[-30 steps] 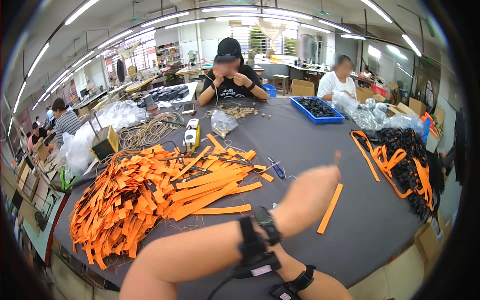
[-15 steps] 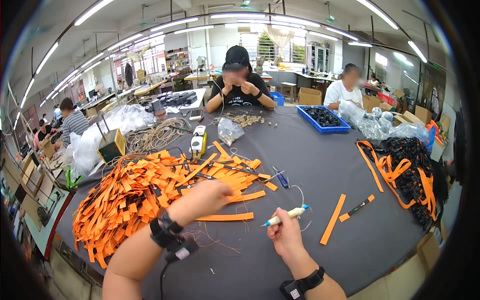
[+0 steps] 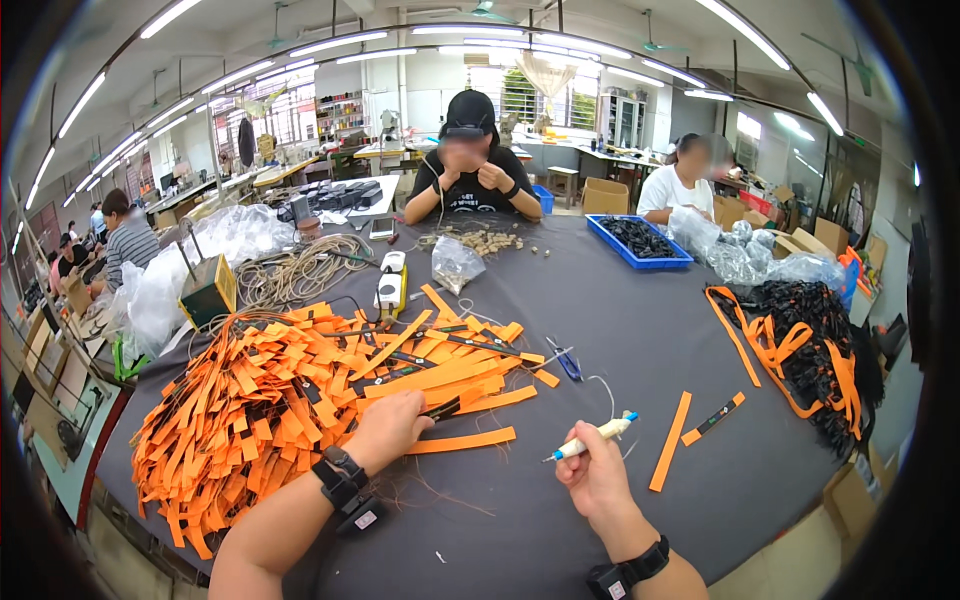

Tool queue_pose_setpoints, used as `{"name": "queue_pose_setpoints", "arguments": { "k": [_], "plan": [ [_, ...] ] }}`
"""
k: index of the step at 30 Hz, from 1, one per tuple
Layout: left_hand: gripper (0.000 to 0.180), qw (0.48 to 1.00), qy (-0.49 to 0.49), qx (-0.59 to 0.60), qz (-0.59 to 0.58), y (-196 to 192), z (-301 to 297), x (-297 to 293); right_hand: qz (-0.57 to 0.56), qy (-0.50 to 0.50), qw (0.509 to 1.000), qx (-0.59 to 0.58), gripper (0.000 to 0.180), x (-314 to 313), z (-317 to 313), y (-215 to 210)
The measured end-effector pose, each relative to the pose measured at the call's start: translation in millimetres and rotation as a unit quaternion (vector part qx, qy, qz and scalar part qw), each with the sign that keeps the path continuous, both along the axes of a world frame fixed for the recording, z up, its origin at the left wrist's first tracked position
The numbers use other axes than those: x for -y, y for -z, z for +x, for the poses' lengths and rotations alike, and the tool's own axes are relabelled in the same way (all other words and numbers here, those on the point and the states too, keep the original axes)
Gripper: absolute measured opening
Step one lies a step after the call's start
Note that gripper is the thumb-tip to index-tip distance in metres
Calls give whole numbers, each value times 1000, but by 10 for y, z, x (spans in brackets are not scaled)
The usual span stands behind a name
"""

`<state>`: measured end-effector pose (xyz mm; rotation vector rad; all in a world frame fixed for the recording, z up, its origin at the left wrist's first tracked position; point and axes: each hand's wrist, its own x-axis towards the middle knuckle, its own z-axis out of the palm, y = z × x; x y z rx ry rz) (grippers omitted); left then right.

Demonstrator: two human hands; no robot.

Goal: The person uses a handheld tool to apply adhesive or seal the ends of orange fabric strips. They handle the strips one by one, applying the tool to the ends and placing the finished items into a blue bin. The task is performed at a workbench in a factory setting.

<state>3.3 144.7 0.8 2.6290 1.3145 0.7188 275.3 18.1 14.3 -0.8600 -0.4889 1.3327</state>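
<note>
My left hand (image 3: pixel 388 430) is closed at the near right side of a large heap of orange straps (image 3: pixel 240 400). Its fingertips meet the dark section of an orange-and-black strap (image 3: pixel 442 409); the fingers partly hide the grip. In my right hand (image 3: pixel 600 480) is a white pen-shaped tool (image 3: pixel 596 437) with blue ends, a thin metal tip pointing left and a thin cord behind. To the right of that hand lie a plain orange strap (image 3: pixel 670 442) and a shorter strap with a black label (image 3: pixel 713 419).
Blue-handled snips (image 3: pixel 569 364) lie beyond the tool. A white-and-yellow power strip (image 3: pixel 391 285), coiled cord (image 3: pixel 300 272) and a plastic bag (image 3: pixel 456 264) sit farther back. A blue tray (image 3: pixel 640 243) and black-and-orange straps (image 3: pixel 800 350) are right. Two people sit across the table.
My left hand has come down and left onto the straps, and its fingers have closed at a dark-sectioned one. The right hand keeps the pen-shaped tool. The view has tilted slightly.
</note>
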Motion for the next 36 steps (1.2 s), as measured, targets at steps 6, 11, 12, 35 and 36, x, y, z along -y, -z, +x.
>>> {"name": "queue_pose_setpoints", "arguments": {
  "k": [6,11,12,35,36],
  "plan": [
    [25,999,-21,-26,17,-135,-116,173,11,10,1000,23,21,34,17,-48],
    [27,999,-32,-32,13,-144,-224,170,10,-4,999,35,21,36,-41,-44],
    [27,999,-39,-24,-9,-204,-239,166,10,-7,999,36,22,33,-50,-40],
    [44,983,157,-64,-66,-163,-51,1410,45,-83,985,146,21,192,-316,20],
    [45,983,168,-21,-77,-189,-46,1382,53,-68,984,154,20,205,-304,6]
  ]
}}
